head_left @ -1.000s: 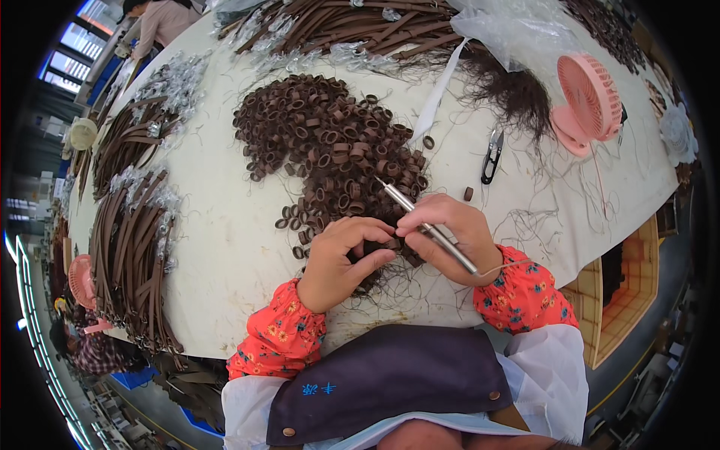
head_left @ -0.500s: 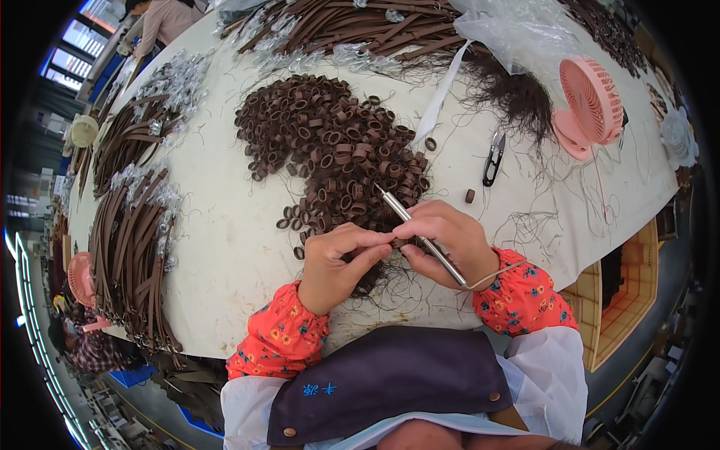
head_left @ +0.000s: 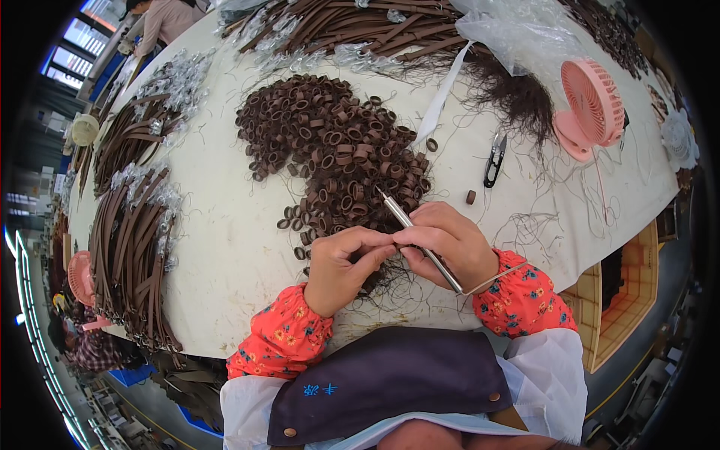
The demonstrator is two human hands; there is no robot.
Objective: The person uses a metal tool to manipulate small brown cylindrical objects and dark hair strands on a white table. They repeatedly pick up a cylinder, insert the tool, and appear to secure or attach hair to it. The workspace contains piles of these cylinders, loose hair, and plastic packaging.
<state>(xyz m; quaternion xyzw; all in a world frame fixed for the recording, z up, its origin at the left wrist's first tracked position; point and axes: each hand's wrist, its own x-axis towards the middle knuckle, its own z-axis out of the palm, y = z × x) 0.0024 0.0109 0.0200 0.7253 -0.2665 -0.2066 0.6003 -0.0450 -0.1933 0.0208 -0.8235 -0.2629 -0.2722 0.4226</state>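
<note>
My right hand [head_left: 450, 241] grips a thin silver metal tool [head_left: 414, 227] that slants up to the left, its tip over the brown rings. My left hand [head_left: 346, 264] is pinched shut right against the right fingers, holding a small brown piece that I can barely see. Both hands sit at the near edge of a big heap of small brown leather rings [head_left: 330, 150] on the white table [head_left: 217, 240]. Dark loose threads [head_left: 382, 277] lie under my hands.
Black thread snips [head_left: 493, 160] and a pink desk fan [head_left: 589, 109] lie to the right. Bundles of brown straps [head_left: 131, 247] line the left edge, more straps [head_left: 352, 26] and a clear plastic bag [head_left: 517, 34] at the back. Another person [head_left: 169, 19] works far left.
The tool has tilted a little and its tip has shifted slightly. My fingers have worked closer together. The hands stay in the same place.
</note>
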